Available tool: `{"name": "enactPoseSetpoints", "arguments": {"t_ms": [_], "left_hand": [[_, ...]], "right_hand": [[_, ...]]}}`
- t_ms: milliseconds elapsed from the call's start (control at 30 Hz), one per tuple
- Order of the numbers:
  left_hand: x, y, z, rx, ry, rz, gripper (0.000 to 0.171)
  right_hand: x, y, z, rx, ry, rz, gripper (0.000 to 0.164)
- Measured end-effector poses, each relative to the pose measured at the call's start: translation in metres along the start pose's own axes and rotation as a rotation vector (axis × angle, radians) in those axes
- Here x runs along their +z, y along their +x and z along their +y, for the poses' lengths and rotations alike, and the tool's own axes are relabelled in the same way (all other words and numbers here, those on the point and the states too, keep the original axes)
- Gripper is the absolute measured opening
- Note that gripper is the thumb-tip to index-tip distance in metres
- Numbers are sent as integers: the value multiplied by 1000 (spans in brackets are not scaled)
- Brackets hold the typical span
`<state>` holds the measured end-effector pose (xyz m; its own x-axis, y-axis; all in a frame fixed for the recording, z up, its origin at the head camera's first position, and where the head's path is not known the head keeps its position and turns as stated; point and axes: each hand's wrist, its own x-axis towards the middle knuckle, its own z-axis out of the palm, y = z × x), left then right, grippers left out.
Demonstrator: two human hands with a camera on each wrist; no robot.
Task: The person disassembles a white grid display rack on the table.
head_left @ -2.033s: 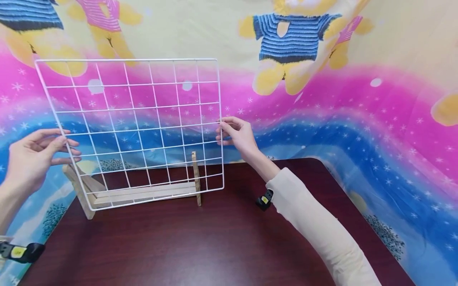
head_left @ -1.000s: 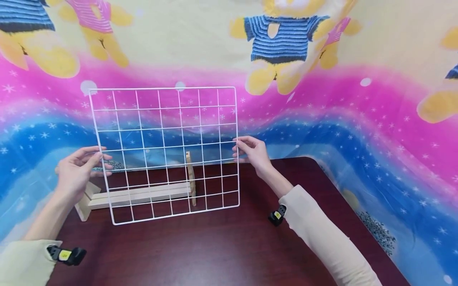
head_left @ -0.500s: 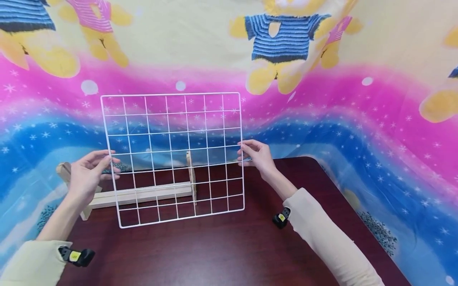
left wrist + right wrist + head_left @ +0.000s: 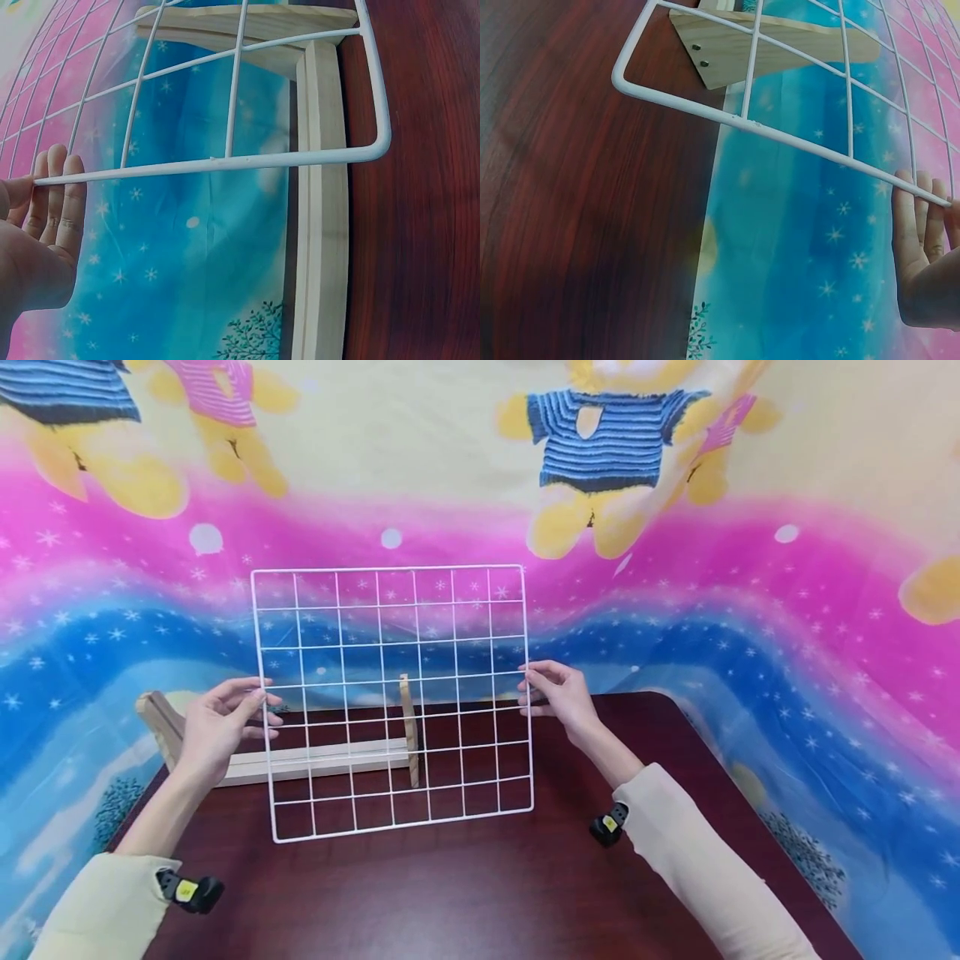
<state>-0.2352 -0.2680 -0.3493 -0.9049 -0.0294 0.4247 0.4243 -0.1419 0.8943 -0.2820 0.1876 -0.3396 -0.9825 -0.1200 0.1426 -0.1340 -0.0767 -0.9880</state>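
A white wire grid panel [image 4: 382, 683] is held upright above the table, its lower left corner dipping a little. My left hand [image 4: 222, 720] pinches its left side bar between thumb and fingers. On the opposite bar, my right hand [image 4: 558, 693] pinches at about the same height. Behind the panel stands a wooden rack [image 4: 322, 760] with two upright end pieces and a crossbar. In the left wrist view, the panel's lower corner shows in front of the rack's pale crossbar [image 4: 322, 225]. Two dark screw heads mark the wooden end piece [image 4: 727, 45] in the right wrist view.
The dark red wooden table [image 4: 480, 885] extends to the front and right of the rack. A printed cloth [image 4: 675, 568] with bears and snowflakes hangs behind and around it. Small black cameras are strapped at both cuffs.
Both hands have carried the grid panel to the right and downward, away from the rack's left end piece. It looks smaller now. The rack itself has stayed in place.
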Motion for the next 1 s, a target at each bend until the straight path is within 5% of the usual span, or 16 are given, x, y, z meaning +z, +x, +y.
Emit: {"name": "enactPoseSetpoints", "arguments": {"t_ms": [567,1000], "left_hand": [[31,2,-13,-65,49,-5,17],[59,0,-24,-66,67,-54,19]], "right_hand": [[-33,-7,6,29,-2,44,24],[-56,-16,6,-31,-197,88,27]]}}
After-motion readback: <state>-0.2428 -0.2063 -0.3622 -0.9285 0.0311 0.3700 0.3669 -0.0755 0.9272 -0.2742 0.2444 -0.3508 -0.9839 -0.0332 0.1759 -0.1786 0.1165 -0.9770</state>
